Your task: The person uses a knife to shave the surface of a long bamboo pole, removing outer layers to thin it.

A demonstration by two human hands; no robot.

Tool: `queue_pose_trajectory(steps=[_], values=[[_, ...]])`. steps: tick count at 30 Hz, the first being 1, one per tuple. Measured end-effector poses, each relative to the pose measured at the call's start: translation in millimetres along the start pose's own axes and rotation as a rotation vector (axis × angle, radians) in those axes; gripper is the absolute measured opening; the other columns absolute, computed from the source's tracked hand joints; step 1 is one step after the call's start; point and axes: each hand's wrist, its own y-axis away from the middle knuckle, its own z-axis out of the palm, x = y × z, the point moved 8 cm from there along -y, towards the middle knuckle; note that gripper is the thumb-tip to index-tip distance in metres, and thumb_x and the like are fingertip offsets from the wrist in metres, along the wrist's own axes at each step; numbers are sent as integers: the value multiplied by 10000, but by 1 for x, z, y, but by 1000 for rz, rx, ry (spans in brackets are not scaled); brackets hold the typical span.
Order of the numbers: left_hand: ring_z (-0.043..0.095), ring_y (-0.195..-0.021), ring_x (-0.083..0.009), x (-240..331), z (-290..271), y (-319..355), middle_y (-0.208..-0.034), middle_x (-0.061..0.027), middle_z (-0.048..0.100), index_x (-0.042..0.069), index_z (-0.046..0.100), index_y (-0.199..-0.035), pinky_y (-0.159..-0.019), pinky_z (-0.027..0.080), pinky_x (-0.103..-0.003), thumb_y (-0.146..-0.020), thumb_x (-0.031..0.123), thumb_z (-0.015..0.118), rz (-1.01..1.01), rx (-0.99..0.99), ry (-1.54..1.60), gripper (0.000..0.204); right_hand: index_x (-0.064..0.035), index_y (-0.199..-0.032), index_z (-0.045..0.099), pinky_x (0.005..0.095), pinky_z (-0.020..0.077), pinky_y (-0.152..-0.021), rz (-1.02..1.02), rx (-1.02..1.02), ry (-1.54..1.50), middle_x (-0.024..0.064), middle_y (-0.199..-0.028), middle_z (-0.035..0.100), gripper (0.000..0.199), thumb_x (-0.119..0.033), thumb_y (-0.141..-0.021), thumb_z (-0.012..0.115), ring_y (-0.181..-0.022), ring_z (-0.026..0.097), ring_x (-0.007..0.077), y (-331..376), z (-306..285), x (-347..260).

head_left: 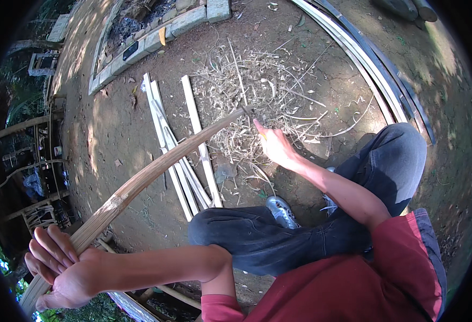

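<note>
A long, slightly curved wooden pole [144,178] slants across the view from the lower left up to the middle. Near its lower end my left hand [67,268] is wrapped round it, the fingers curled over the wood. At the far tip my right hand [280,147] is closed on a knife, its index finger stretched out along the tool. Only the thin dark knife blade [248,112] shows clearly, at the pole's tip; most of the handle is hidden in my palm. Pale curled wood shavings [241,140] lie on the ground beneath and beyond the tip.
Pale wooden strips [190,102] lie left of the shavings. Long strips [349,40] stretch along the right. A stone-block border [187,22] carries a black phone-like slab [131,50]. My bent knees [400,155] and a grey shoe [282,211] are close below my right hand.
</note>
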Motion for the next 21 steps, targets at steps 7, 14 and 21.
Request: queue_pose_trajectory(steps=[7,14,21], values=[[631,-665,-324,-56,-22,-62,-752,-210,570,-27,486,-793,-508,592,-366,-929,740,75,-176,-372,447,881,-57,-1513,348,356,443,-492,-1,79,-193,168,-605,567,555,-44,-979,499,-459,511,170,-8,-31,-61],[188,-471,-123,-53,8,-32,-542,-9,201,148,235,-594,-347,121,-230,-905,788,81,-129,-338,206,728,-160,-1538,320,419,517,-630,-203,-104,-86,195,-641,569,590,-78,-979,489,-534,543,299,16,9,-98],[188,-445,-101,-42,11,-27,-551,-13,233,120,282,-642,-340,144,-202,-990,644,135,-101,-381,376,647,-101,-1518,350,408,455,-486,-36,-128,-130,193,-573,541,575,-51,-957,467,-438,505,209,-4,10,-58]])
